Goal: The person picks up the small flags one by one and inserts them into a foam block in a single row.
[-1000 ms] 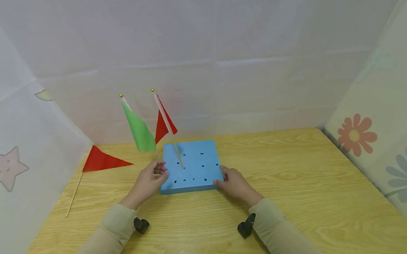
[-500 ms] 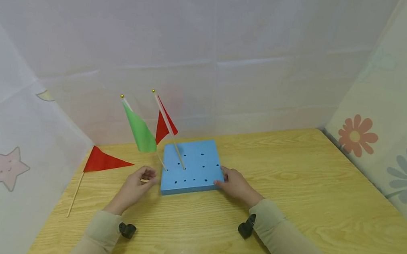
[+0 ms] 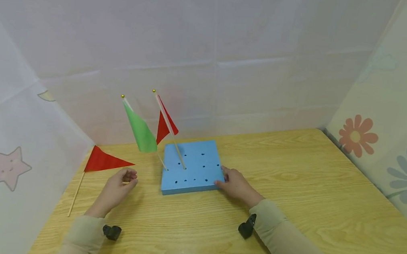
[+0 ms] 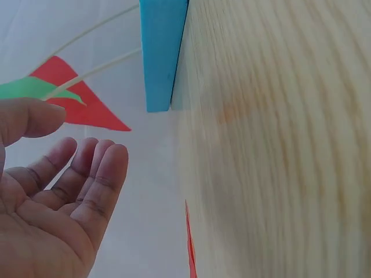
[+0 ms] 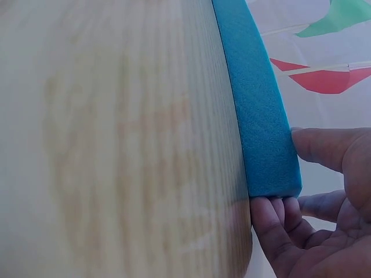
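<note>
A blue foam block [image 3: 193, 162] with several small holes in its top lies on the wooden table. Two flags stand in it, both leaning left: a green flag [image 3: 140, 131] in a hole by the left edge and a red flag [image 3: 165, 125] nearer the middle. My right hand [image 3: 236, 184] grips the block's right front corner, thumb on the top and fingers against the side, as the right wrist view shows. My left hand [image 3: 116, 190] hovers left of the block, fingers relaxed and holding nothing. Left of it lies another red flag [image 3: 102, 161] on a thin stick.
The wooden table [image 3: 293, 183] reaches back to a pale cloth wall [image 3: 265, 88]. On the left and right are more hangings, printed with a pink star [image 3: 6, 167] and flowers. A small black camera sits on each wrist.
My left hand has let go of the block's left side and moved left toward the lying red flag. The right hand stays on the block, and the standing flags have not moved.
</note>
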Action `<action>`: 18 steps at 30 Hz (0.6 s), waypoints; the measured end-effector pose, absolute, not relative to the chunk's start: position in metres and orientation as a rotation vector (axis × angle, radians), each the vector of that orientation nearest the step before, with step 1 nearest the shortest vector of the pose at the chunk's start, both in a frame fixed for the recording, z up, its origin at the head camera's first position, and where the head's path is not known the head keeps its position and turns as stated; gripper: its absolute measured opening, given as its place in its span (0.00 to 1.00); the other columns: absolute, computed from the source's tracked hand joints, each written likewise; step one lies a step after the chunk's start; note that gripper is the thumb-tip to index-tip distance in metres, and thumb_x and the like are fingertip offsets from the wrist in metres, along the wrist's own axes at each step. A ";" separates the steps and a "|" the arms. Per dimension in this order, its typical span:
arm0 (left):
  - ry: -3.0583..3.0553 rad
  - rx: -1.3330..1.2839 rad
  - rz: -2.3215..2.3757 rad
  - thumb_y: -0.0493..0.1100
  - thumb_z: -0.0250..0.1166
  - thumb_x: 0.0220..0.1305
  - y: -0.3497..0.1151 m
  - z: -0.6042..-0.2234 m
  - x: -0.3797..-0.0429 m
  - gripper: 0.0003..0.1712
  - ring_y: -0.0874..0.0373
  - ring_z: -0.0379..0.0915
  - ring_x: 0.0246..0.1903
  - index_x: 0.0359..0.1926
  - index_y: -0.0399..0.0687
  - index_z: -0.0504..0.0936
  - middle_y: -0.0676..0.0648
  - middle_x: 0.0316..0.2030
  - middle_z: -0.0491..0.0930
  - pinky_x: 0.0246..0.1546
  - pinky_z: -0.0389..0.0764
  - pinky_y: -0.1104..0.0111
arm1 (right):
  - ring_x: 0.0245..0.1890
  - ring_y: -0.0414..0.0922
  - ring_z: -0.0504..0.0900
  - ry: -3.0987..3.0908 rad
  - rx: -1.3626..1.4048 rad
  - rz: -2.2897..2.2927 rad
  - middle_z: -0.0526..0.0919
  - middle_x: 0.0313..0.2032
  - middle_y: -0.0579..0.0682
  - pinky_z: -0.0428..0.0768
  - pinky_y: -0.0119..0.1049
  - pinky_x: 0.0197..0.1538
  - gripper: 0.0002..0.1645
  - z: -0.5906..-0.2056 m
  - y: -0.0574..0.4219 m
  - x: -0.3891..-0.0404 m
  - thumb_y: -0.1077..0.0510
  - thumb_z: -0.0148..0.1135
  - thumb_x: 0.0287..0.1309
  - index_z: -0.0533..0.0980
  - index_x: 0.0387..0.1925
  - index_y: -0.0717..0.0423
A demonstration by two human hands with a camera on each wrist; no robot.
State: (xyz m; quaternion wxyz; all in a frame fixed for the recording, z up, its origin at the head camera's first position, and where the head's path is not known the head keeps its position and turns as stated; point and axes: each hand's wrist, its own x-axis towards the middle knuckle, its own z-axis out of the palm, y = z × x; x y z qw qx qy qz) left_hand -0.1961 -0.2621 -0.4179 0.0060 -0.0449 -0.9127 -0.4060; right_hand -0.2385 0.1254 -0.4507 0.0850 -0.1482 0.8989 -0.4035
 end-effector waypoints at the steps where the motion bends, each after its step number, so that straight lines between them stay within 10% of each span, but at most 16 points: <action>1: -2.857 -0.133 -1.266 0.35 0.59 0.75 -0.264 -0.418 -0.196 0.18 0.39 0.76 0.54 0.60 0.28 0.73 0.34 0.53 0.79 0.55 0.78 0.49 | 0.18 0.40 0.52 2.684 -0.451 -1.206 0.58 0.18 0.43 0.57 0.33 0.28 0.42 -0.450 0.125 -0.239 0.58 0.65 0.70 0.58 0.73 0.77; 18: -2.885 0.026 -1.165 0.40 0.57 0.77 -0.301 -0.412 -0.197 0.23 0.35 0.71 0.58 0.65 0.28 0.68 0.30 0.57 0.75 0.52 0.79 0.50 | 0.18 0.40 0.52 2.680 -0.456 -1.232 0.59 0.17 0.43 0.58 0.33 0.27 0.41 -0.451 0.126 -0.237 0.58 0.64 0.71 0.58 0.73 0.77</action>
